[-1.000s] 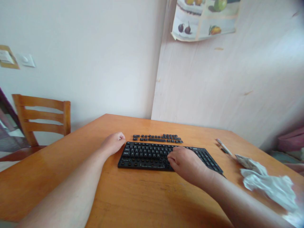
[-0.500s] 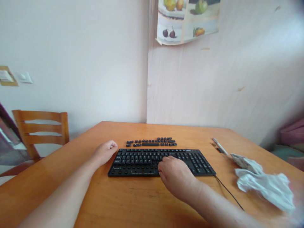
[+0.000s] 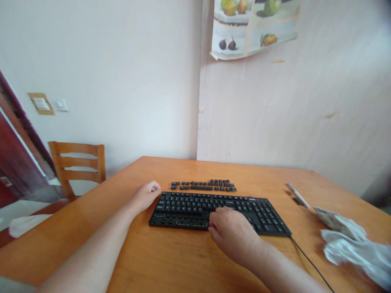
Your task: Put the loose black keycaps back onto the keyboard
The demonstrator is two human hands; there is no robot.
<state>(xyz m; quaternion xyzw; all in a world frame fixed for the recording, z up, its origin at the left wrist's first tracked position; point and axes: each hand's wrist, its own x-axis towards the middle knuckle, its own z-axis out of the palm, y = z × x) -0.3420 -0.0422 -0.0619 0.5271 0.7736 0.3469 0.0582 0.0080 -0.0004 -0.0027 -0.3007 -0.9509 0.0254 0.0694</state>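
Here's the keyboard (image 3: pixel 192 203), square in the middle of the tabletop (image 3: pixel 171 260), and both hands are at it! The right hand (image 3: pixel 233 230) sits over the near middle of the board, knuckles up, fingers bent down toward the keys; the tips are hidden beneath, so I can't tell whether they pinch anything. Over on the left, the left hand (image 3: pixel 147 195) rests just beside the board's far left corner, fingers curled together into a loose fist, and whether anything is tucked inside can't be seen.

Look at the near left part of the board: caps are missing there, bare sockets on show, with 1 long outlined slot at the near edge. And just past the far edge, there they lie, the loose keys (image 3: pixel 216 188), in 2 rows on the left and 3 toward the right, the long space bar (image 3: pixel 201 188) among the nearest.

From the near right corner, the cable (image 3: pixel 311 260) trails toward the near edge. Farther right, a white stick (image 3: pixel 297 195) lies close to crumpled white sheeting (image 3: pixel 351 248). Far left, 1 wooden chair (image 3: pixel 79 148) stands by the tabletop.
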